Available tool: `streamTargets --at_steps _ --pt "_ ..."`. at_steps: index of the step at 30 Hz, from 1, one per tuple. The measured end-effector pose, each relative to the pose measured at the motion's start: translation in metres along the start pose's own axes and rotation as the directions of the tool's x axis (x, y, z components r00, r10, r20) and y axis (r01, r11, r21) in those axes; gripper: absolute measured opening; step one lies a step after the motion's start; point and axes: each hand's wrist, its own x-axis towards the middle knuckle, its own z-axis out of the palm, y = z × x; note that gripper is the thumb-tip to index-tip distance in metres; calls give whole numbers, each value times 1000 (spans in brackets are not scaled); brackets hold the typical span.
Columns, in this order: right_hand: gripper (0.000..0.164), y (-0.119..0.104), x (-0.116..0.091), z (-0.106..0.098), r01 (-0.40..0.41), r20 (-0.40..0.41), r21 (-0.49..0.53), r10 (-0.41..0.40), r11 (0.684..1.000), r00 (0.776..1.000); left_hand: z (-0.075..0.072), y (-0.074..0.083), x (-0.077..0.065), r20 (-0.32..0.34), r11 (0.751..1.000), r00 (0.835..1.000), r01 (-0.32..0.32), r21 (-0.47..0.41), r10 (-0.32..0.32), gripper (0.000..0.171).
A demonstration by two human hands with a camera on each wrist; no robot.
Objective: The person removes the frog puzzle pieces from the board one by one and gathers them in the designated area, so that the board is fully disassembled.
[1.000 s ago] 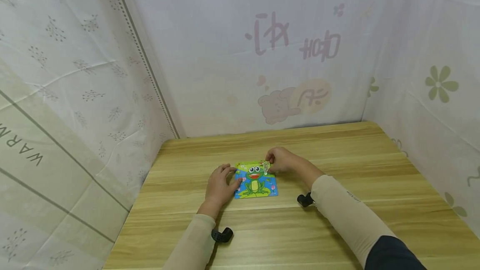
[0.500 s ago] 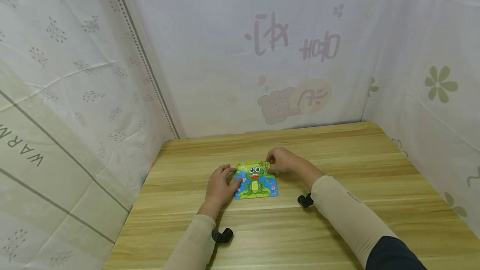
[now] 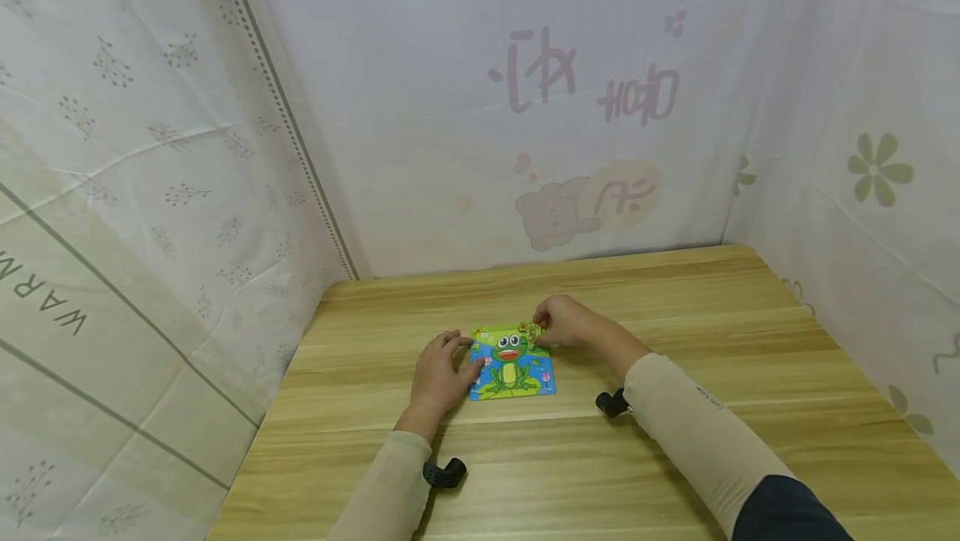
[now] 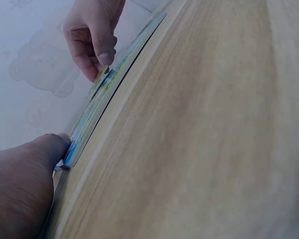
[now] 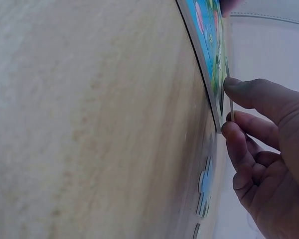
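Note:
A square jigsaw puzzle (image 3: 510,376) with a green frog picture lies flat on the wooden table. At its upper right corner my right hand (image 3: 567,322) pinches a thin puzzle piece (image 5: 231,105) between thumb and fingers. In the right wrist view the piece stands tilted just over the puzzle's surface. My left hand (image 3: 438,372) rests along the puzzle's left side, fingers loosely bent. Its thumb (image 4: 56,144) touches the near edge of the puzzle in the left wrist view, while the other fingertips are hidden there.
Loose puzzle pieces (image 5: 204,186) lie on the table beyond the puzzle's corner in the right wrist view; the head view does not show them. The wooden table (image 3: 675,299) meets printed curtains (image 3: 420,149) at its back and sides.
Bright glare on the pinched piece has gone, so its angle has changed slightly. Both hands stay in almost the same place.

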Motion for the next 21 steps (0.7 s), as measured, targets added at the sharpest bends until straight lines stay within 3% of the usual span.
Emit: streamTargets --at_steps 21 --pt "38 9 -20 -3 10 -69 69 -5 998 998 3 -3 1 -7 1000 1000 -12 13 12 43"
